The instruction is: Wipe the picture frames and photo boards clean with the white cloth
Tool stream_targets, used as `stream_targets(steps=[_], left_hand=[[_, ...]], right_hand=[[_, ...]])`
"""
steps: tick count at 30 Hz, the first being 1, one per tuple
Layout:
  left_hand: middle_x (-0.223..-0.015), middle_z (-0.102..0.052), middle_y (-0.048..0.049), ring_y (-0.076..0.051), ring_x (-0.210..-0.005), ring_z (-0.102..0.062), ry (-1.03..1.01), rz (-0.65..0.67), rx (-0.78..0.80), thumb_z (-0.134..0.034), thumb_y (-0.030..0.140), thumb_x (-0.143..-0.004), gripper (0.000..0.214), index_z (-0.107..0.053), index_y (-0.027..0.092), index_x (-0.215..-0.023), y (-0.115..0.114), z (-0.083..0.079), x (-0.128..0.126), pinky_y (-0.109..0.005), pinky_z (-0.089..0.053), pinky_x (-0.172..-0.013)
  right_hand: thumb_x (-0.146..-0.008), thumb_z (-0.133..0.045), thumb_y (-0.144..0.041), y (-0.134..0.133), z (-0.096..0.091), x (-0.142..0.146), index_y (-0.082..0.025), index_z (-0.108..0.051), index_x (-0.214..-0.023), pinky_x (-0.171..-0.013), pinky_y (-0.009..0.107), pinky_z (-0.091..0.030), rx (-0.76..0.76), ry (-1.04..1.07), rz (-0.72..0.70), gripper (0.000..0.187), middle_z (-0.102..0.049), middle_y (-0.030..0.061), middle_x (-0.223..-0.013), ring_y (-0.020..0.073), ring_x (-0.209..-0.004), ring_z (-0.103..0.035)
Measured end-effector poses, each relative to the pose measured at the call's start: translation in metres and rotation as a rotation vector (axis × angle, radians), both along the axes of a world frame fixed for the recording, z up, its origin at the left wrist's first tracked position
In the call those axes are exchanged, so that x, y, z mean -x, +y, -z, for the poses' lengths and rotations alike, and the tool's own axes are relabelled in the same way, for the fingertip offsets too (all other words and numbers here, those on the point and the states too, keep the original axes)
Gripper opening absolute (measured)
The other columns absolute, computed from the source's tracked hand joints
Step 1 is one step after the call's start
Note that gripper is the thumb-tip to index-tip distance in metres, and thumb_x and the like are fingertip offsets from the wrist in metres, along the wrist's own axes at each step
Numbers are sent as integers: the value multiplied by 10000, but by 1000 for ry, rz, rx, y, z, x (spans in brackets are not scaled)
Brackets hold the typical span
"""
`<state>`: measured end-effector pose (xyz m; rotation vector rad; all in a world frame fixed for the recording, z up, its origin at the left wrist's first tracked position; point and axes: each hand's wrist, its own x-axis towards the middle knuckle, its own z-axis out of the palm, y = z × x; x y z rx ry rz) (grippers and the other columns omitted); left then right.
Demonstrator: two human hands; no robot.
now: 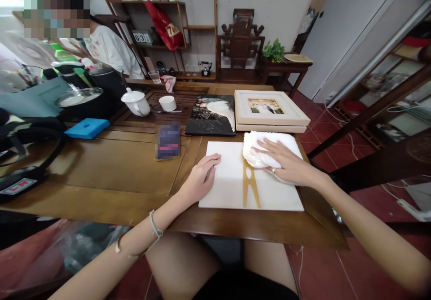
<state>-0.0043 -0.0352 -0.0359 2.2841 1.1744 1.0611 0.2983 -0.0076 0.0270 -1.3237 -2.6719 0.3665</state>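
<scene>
A flat white panel point(225, 187) lies near the table's front edge. On it is a tan, fork-shaped strip point(248, 187) with an oval hole, its upper end covered by a folded white cloth point(286, 143). My right hand point(281, 156) presses on the cloth, fingers spread over its top and thumb along its near side. At the panel's left edge rests my left hand point(204, 174), its fingers laid out on the surface. A narrow dark patch shows between thumb and fingers; I cannot tell what it is.
Behind the panel lie a dark photo board point(212, 116) and stacked pale picture frames point(272, 119). Leftward are a blurred dark item point(168, 141), a white cup point(167, 103), a lidded bowl point(135, 102), a blue block point(88, 128) and headphones point(33, 156). Another person point(107, 48) sits across.
</scene>
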Motion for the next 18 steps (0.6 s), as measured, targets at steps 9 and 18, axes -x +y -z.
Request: stream_targets(steps=[9,18], left_hand=[[-1286,-615,-155,-252,-1255,-552,6,1,21,-411,130,-921,310,-621,141,-1148,-1,-3,0,-488,-446,-1087],[-1272,-624,-155,-246,-1244,-561,-7,-2,18,-418,133,-920,296,-627,133,-1129,-1,-1,0,-472,-448,-1086]], right_hand=[[-633,-458,-12,-121,-30,-15,-369,-202,-1518,-1128,486,-367,209,-51,-73,988,-262,-57,-1548,264,-1409,-290],[-932,-448,-330,-3,2,-21,-288,-294,-1502,-1186,546,-154,86,124,88,592,-282,6,-1565,254,-1453,-172]])
